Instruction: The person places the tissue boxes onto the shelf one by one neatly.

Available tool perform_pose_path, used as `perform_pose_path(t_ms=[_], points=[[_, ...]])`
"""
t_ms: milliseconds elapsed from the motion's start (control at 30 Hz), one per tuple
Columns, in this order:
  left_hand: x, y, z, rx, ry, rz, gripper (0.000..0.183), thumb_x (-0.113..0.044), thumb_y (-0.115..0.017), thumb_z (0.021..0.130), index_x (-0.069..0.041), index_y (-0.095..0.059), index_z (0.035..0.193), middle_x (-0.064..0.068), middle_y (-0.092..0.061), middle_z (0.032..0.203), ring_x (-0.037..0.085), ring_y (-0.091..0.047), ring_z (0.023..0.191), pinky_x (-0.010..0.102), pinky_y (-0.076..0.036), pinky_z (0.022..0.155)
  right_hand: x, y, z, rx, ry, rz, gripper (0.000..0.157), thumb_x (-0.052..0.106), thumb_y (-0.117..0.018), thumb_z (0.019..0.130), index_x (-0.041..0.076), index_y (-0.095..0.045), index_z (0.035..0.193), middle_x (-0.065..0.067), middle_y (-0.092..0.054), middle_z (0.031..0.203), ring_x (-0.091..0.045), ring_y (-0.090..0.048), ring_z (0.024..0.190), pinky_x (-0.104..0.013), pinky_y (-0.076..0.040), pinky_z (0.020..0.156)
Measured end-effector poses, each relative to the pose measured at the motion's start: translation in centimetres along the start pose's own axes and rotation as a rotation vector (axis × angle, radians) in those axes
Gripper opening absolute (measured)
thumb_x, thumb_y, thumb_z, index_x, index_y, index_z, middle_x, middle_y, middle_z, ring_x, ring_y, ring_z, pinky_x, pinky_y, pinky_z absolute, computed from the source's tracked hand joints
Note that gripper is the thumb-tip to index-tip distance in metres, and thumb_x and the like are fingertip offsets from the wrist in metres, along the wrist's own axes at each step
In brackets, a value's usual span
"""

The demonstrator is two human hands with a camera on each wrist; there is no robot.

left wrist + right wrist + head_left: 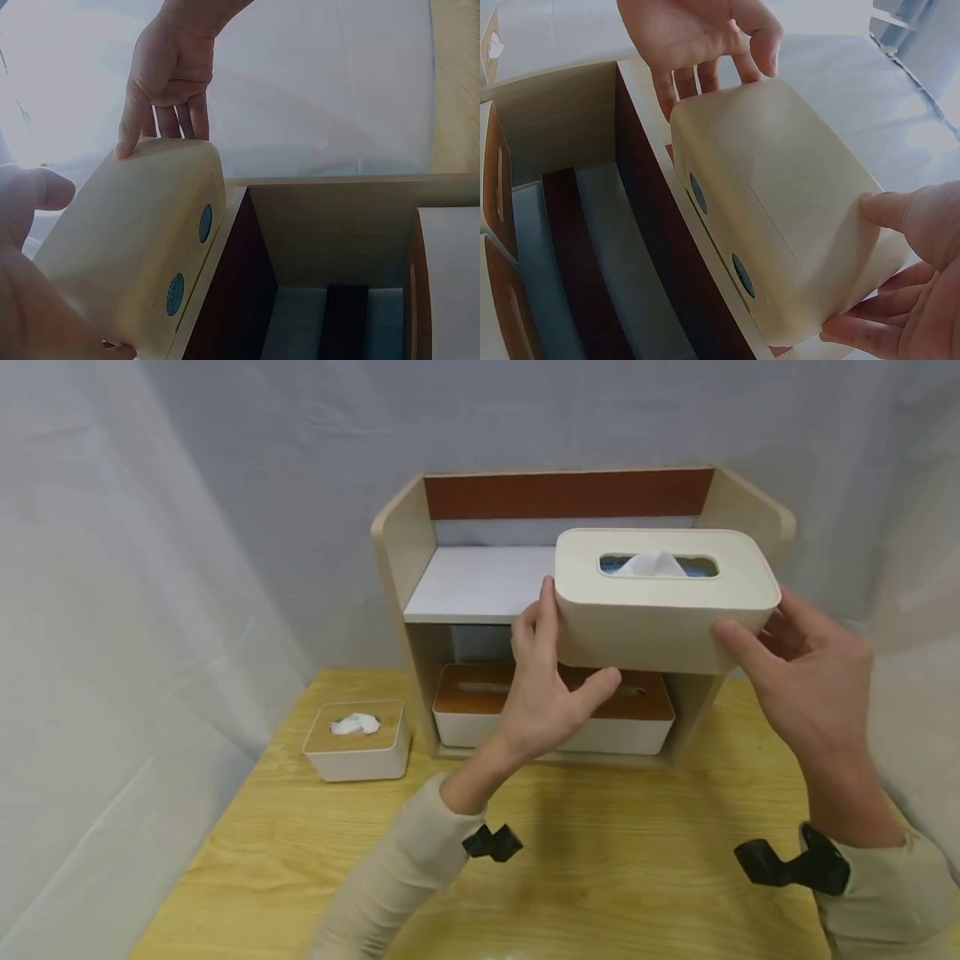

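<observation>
A cream tissue box (637, 635) with a white tissue in its top slot is held up in front of the shelf's upper right part. My left hand (543, 697) holds its left end with the fingers, the thumb lying low by the front bottom edge. At the other end my right hand (813, 681) grips the corner, thumb on the front face and fingers behind. Two oval openings show on the box's underside (716, 240) in the right wrist view. Whether the box touches the shelf, I cannot tell.
A small two-level shelf unit (480, 581) stands on the wooden table (600, 860). Brown-topped tissue boxes (468, 727) fill its lower compartment. Left of the unit sits a smaller wood-topped tissue box (356, 764). White sheeting (225, 527) hangs behind and at the sides.
</observation>
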State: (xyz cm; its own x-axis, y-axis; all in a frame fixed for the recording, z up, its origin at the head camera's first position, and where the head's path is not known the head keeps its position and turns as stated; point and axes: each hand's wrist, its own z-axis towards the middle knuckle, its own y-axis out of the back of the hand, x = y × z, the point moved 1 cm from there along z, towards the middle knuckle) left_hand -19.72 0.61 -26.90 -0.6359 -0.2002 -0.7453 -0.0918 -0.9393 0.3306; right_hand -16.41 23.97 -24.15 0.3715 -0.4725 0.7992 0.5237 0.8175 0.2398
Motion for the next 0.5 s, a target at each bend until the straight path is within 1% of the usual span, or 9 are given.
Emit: perform_pose_path(t_ms=[100,167,267,333,433,500], points=[[0.1,0.2,0.2,-0.004,-0.007,0.019,0.106,-0.028,-0.067,0.083,-0.014,0.004,0.160,0.016,-0.013,0.156,0.020,-0.018,0.141,0.045,-0.030,0.114,-0.1,-0.2,0.4,0.008,0.010,-0.009,0.056,0.015,-0.080,0.084,0.021,-0.062,0.136,-0.008,-0.066,0.129,-0.003,-0.066,0.104,-0.012,-0.052,0.083],[0.2,0.2,0.3,-0.015,-0.028,0.026,0.104,-0.025,-0.067,0.084,-0.011,0.003,0.160,0.015,-0.013,0.158,0.019,-0.018,0.142,0.044,-0.029,0.115,-0.1,-0.4,0.7,0.017,0.002,-0.031,0.055,0.019,-0.079,0.085,0.022,-0.061,0.137,-0.008,-0.066,0.129,-0.001,-0.065,0.102,-0.012,-0.052,0.083],[0.5,0.2,0.5,-0.028,-0.064,0.007,0.101,-0.021,-0.067,0.085,-0.010,0.001,0.159,0.011,-0.013,0.160,0.016,-0.019,0.142,0.041,-0.028,0.116,-0.1,-0.6,1.1,0.032,-0.017,-0.064,0.055,0.025,-0.077,0.087,0.025,-0.060,0.139,-0.009,-0.066,0.130,0.001,-0.064,0.099,-0.013,-0.052,0.084],[0.7,0.2,0.6,-0.027,-0.079,-0.004,0.099,-0.018,-0.067,0.085,-0.010,0.000,0.158,0.009,-0.013,0.160,0.015,-0.019,0.142,0.039,-0.026,0.117,-0.1,-0.8,1.4,0.041,-0.028,-0.073,0.054,0.027,-0.075,0.088,0.025,-0.059,0.139,-0.010,-0.065,0.130,0.002,-0.064,0.095,-0.013,-0.052,0.082],[0.9,0.1,0.7,-0.015,-0.070,0.005,0.097,-0.016,-0.066,0.086,-0.013,0.000,0.157,0.007,-0.011,0.160,0.013,-0.019,0.142,0.038,-0.025,0.118,-0.2,-1.0,1.7,0.044,-0.041,-0.058,0.054,0.026,-0.074,0.089,0.024,-0.057,0.141,-0.010,-0.064,0.129,0.001,-0.065,0.093,-0.013,-0.052,0.080],[1.0,0.1,0.9,-0.005,-0.065,0.045,0.097,-0.015,-0.065,0.087,-0.013,0.002,0.157,0.007,-0.009,0.162,0.013,-0.016,0.144,0.039,-0.023,0.119,-0.3,-1.3,1.8,0.034,-0.056,-0.025,0.056,0.023,-0.073,0.089,0.022,-0.054,0.142,-0.007,-0.063,0.127,-0.002,-0.065,0.094,-0.014,-0.052,0.080]])
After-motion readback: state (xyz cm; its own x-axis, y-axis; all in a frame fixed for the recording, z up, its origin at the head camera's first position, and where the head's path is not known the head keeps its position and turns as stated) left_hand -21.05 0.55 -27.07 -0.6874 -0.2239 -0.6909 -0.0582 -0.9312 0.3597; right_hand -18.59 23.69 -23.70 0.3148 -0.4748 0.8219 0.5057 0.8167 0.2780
